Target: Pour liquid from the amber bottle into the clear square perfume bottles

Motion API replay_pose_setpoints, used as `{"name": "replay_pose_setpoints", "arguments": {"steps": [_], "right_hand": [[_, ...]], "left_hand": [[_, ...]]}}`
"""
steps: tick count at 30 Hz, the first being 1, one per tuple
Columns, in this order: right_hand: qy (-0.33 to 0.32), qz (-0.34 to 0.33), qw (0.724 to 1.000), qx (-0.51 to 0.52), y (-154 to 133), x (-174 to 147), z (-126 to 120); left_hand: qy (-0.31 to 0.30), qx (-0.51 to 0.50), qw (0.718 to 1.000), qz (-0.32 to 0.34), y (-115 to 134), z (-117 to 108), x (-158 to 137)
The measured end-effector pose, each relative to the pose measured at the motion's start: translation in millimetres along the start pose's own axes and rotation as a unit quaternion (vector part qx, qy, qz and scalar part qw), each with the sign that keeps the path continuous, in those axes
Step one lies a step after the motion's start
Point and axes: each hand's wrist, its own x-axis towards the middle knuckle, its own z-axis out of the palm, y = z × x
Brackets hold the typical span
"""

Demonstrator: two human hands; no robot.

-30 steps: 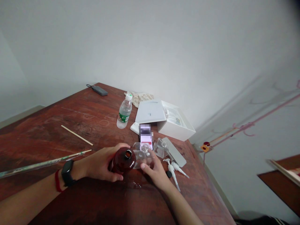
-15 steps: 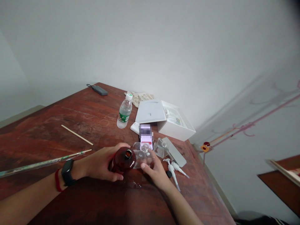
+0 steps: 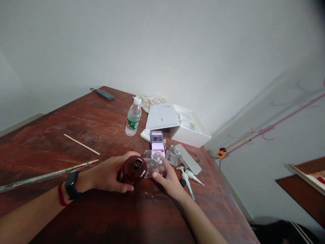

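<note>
My left hand is wrapped round a brown bottle that has no cap on its mouth. Beside it, my right hand grips a clear square bottle, also open at the top. The two bottles stand close together, the brown one on the left. A small wet patch shines on the wood just below them. Right of my right hand lie two white pump heads and a black cap. Another clear bottle stands behind that hand.
On the wooden table are a water bottle, a phone, a white box, a grey flat slab, a cloth, a dark grey device, a chopstick and a wrapped chopstick packet.
The whole view has shifted slightly, so things sit a little higher. Both hands keep their hold on the brown bottle and the clear bottle, with hardly any movement between them.
</note>
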Motion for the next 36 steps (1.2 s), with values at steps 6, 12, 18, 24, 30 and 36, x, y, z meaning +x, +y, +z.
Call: {"name": "replay_pose_setpoints", "arguments": {"steps": [6,12,18,24,30,36], "right_hand": [[0.003,-0.016,0.999,0.028,-2.1,1.4,1.2],[-0.012,-0.033,0.996,0.086,2.8,4.3,4.9],[-0.013,-0.05,0.993,0.102,10.5,8.5,1.6],[-0.014,-0.05,0.995,0.088,12.5,10.6,-1.7],[-0.019,-0.037,0.997,0.066,9.8,8.8,-4.2],[-0.014,-0.043,0.998,0.053,9.3,7.3,-5.3]], "left_hand": [[-0.02,0.01,1.0,0.008,-8.5,-0.9,-0.7],[-0.017,0.048,0.999,-0.008,-12.6,-3.0,-3.6],[0.001,0.099,0.995,-0.025,-16.6,-3.6,-4.6],[0.004,0.113,0.994,-0.013,-13.7,-5.7,-5.3],[-0.001,0.112,0.994,-0.016,-9.3,-6.8,-3.7],[-0.004,0.101,0.995,-0.013,-10.5,-6.2,-2.4]]}}
